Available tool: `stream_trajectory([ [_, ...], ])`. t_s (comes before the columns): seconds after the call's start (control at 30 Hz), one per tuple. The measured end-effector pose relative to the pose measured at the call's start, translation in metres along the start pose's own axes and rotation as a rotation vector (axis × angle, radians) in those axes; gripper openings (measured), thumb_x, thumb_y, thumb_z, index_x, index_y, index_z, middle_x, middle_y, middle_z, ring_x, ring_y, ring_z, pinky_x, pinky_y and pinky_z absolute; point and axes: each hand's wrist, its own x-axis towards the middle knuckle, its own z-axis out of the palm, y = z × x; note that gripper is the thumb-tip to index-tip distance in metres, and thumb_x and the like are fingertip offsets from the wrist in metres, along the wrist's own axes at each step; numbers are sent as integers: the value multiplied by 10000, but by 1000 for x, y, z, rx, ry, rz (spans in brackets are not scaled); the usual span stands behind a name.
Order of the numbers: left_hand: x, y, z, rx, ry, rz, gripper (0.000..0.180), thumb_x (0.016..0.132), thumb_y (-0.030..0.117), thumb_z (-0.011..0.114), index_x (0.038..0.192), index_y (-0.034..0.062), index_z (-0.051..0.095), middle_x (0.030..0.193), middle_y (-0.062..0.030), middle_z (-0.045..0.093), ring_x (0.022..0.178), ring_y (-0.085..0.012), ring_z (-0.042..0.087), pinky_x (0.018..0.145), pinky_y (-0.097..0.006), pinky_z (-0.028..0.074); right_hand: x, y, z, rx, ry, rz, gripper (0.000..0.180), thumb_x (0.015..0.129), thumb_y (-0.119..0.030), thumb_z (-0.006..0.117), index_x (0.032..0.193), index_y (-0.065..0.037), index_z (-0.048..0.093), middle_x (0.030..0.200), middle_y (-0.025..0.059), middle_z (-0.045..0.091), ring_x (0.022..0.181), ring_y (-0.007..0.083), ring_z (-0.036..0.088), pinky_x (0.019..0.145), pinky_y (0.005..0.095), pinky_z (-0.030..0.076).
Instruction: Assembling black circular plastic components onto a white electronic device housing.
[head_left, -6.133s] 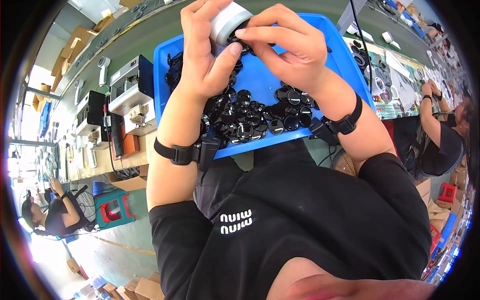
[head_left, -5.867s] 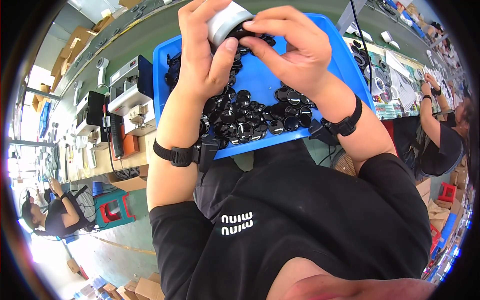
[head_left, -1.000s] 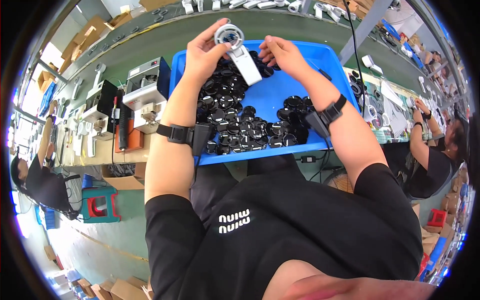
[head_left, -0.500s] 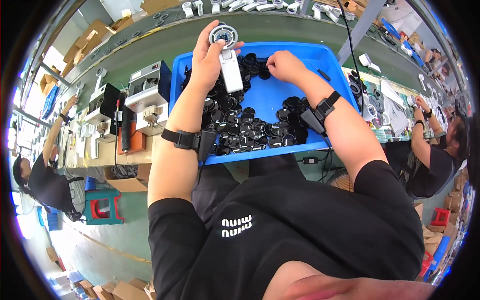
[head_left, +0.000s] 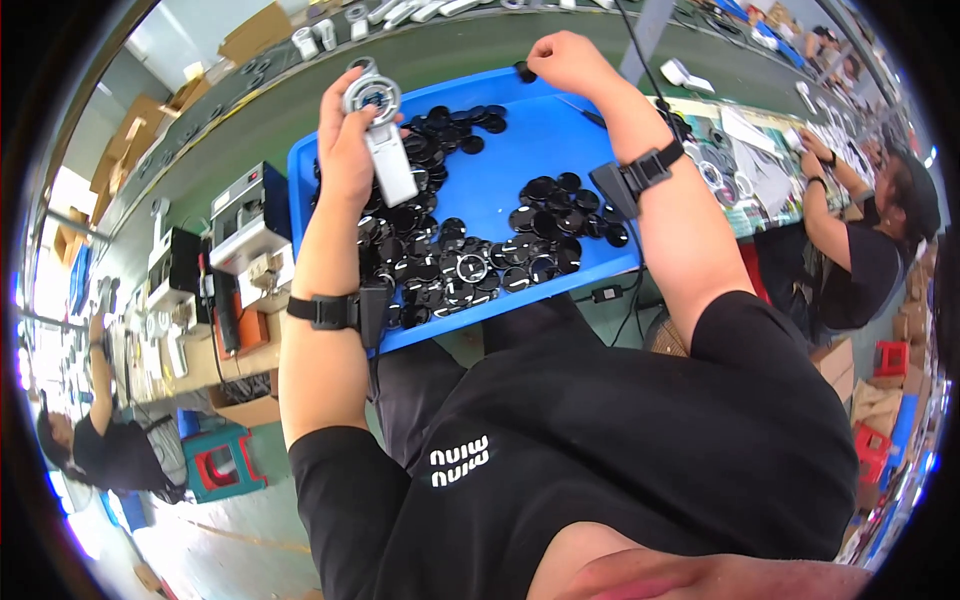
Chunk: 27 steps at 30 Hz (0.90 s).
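My left hand [head_left: 343, 145] is closed around a white handheld fan [head_left: 396, 175] with a round grey head, over the left part of a blue tray [head_left: 480, 195]. A small circuit board shows inside the ring of the head, and my thumb rests by it. Between the fingertips of my right hand [head_left: 572, 64] is a black round disc [head_left: 524, 72], held at the tray's far edge. Many loose black discs [head_left: 430, 265] lie heaped along the tray's left and near sides, with another cluster [head_left: 560, 210] towards the right.
Behind the tray runs a green conveyor belt [head_left: 440, 45] carrying white fan parts [head_left: 400, 12]. Box-shaped machines [head_left: 245, 220] stand to the left. A dark cable [head_left: 632, 40] hangs at the far right. Co-workers sit on both sides, one [head_left: 870, 220] handling white parts.
My right hand has lifted from the discs inside the tray to its far edge, with one disc now between its fingers. The fan stays in my left hand. The whole view has shifted.
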Motion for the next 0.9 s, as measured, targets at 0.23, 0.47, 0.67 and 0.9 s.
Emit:
stream_trajectory([
  [0.23, -4, 5, -4, -11, 15, -25, 548, 931, 52, 435, 1478, 23, 416, 1118, -184, 652, 901, -282, 699, 762, -469, 643, -15, 27, -65, -617, 377, 446, 332, 829, -230, 660, 1099, -78, 778, 1152, 214, 732, 1099, 391, 697, 948, 478, 555],
  [0.47, -2, 2, 0, -20, -33, -36, 537, 924, 53, 428, 1459, 13, 420, 1125, -172, 640, 896, -282, 699, 753, -475, 643, 7, 91, -69, -735, 249, 487, 357, 815, -96, 622, 1140, -68, 766, 1187, 222, 717, 1122, 407, 688, 956, 486, 552],
  [0.67, -5, 8, -2, -57, -63, -31, 522, 937, 95, 437, 1457, 55, 432, 1074, -167, 652, 875, -260, 711, 740, -453, 648, 13, 41, -10, -372, 104, -97, 224, 830, -223, 688, 962, -57, 759, 908, 174, 743, 871, 356, 715, 780, 445, 563],
  [0.9, -3, 4, -8, -104, -67, -13, 474, 997, 171, 423, 1457, 60, 434, 1084, -150, 659, 877, -250, 710, 736, -442, 647, -1, 14, 89, -479, -103, -222, 220, 851, -210, 706, 1047, -145, 781, 1039, 115, 760, 1019, 337, 709, 863, 461, 577],
])
